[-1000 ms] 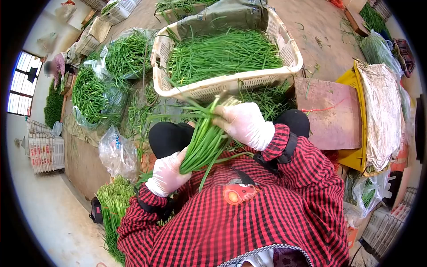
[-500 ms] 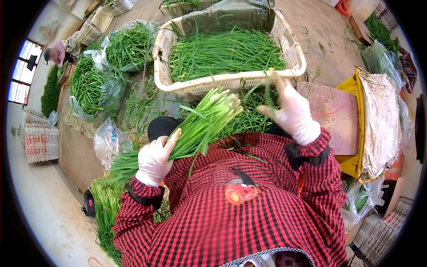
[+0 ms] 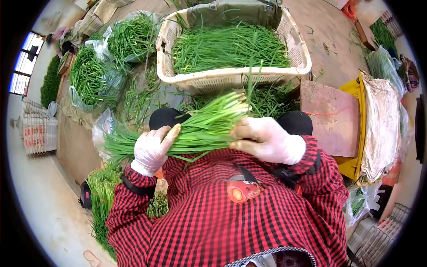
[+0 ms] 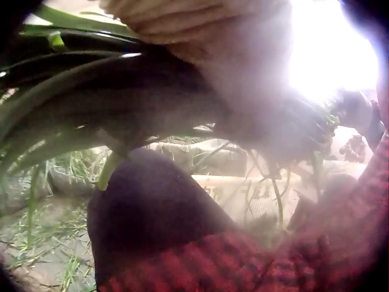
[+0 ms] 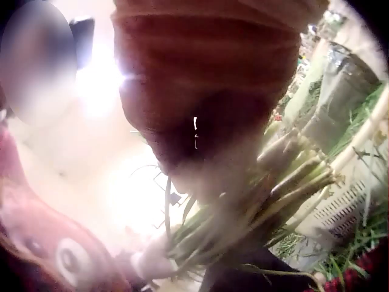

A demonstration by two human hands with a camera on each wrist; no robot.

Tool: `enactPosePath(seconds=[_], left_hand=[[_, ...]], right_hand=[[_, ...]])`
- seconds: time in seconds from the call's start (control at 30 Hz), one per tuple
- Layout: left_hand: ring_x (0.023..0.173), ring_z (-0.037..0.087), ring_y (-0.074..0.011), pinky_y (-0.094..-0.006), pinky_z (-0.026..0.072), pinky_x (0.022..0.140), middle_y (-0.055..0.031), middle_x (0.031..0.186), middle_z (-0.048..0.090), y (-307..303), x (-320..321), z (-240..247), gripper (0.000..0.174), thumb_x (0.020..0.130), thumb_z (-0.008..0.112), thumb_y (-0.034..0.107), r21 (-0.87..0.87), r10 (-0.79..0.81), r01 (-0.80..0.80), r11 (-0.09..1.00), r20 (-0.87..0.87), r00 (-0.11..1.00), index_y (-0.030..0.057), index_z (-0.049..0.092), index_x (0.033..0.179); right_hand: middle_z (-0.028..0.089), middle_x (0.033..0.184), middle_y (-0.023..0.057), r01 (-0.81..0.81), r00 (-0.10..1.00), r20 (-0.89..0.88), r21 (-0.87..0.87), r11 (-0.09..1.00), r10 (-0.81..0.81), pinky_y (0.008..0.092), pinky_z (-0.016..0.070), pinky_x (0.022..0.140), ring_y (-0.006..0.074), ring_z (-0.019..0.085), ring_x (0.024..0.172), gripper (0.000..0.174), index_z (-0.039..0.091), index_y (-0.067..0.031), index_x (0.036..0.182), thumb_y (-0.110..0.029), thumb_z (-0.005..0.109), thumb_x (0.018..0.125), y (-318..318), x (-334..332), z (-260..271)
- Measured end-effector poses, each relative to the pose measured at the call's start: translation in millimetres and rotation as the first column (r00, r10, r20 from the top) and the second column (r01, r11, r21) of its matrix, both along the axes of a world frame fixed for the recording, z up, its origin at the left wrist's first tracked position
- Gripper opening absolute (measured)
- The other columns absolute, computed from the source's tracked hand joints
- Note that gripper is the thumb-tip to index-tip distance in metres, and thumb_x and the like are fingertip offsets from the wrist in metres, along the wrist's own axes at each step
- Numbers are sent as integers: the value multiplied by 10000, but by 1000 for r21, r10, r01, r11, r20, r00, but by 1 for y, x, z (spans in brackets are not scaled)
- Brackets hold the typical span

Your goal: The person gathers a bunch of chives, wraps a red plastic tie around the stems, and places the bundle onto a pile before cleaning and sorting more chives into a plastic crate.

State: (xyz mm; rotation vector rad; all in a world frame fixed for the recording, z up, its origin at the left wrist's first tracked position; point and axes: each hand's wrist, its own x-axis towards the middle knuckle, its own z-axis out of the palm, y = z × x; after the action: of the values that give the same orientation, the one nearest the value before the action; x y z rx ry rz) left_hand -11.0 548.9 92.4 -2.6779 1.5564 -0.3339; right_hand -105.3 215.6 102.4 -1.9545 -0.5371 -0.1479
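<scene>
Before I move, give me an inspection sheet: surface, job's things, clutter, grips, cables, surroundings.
Surface: brown floor, loose stems scattered on it.
Job's things: bunch of green stalks; white crate with more stalks inside.
Clutter: clear plastic bag, left side.
Grips: left grip holds the bunch; right grip is by its pale ends, contact blurred.
Cables: nothing seen; red strand on the flat board.
Surroundings: bagged greens left; yellow container right; another person far left.

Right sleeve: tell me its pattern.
The right sleeve is red-and-black checked; it shows best in the head view.
</scene>
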Motion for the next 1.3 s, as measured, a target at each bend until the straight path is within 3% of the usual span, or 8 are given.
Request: enactPosePath(seconds=[0.2,0.33,0.4,0.47,0.8,1.07,1.2,1.3], left_hand=[[844,640,-225,-364,509,717,-30,1135,663,2,3,-7,693,713,646,29,-57,-38,39,998,21,999,149,565,1391],[808,636,-202,-351,511,685,-24,1114,661,15,9,-7,634,775,625,70,-59,-16,21,998,85,996,164,567,1400],[813,636,-205,-353,513,686,-27,1116,661,18,9,-5,641,772,627,68,-38,3,1,999,104,995,161,564,1403],[811,634,-205,-355,515,685,-28,1112,661,18,9,-3,613,799,631,87,-26,1,2,1000,124,992,185,568,1401],[783,628,-186,-338,522,690,-17,1100,669,3,4,12,540,819,653,123,39,-104,98,994,203,974,198,606,1352],[791,627,-168,-333,530,714,1,1074,662,10,8,-6,465,854,657,153,-65,-181,195,979,179,967,199,614,1315],[811,633,-179,-344,534,723,-4,1071,664,22,13,-11,492,829,657,141,-54,-107,116,992,146,983,194,617,1317],[821,641,-199,-353,536,722,-15,1069,667,32,15,-3,539,793,654,120,-53,-51,59,997,138,989,174,614,1328]], right_hand=[[663,815,65,-7,863,-491,224,974,119,312,496,684,153,629,738,217,662,6,847,-176,650,966,-54,-31,17],[684,816,62,363,625,-769,135,922,-134,294,527,686,128,654,720,218,685,46,873,-156,642,942,-96,-42,20],[711,865,121,347,757,-302,-567,747,-580,372,553,751,283,705,782,267,733,-33,1051,-248,709,896,-105,-40,-16],[702,921,128,528,808,17,-466,710,-589,398,548,769,338,696,838,275,757,-97,1054,-306,733,877,-77,-30,-11],[708,807,128,-16,954,-245,-614,789,-172,440,547,711,340,697,807,259,750,-129,931,-375,683,883,15,40,-13],[644,693,126,-315,741,-646,-94,945,183,378,503,628,256,630,622,261,674,-37,864,-296,699,883,-19,5,2],[637,661,60,-206,633,-769,-53,977,92,308,486,578,123,592,603,221,689,-24,836,-237,733,869,-62,-17,6],[675,732,94,128,831,-394,-553,823,-394,376,551,676,246,676,684,161,751,-81,924,-211,753,830,-101,-24,-15]])
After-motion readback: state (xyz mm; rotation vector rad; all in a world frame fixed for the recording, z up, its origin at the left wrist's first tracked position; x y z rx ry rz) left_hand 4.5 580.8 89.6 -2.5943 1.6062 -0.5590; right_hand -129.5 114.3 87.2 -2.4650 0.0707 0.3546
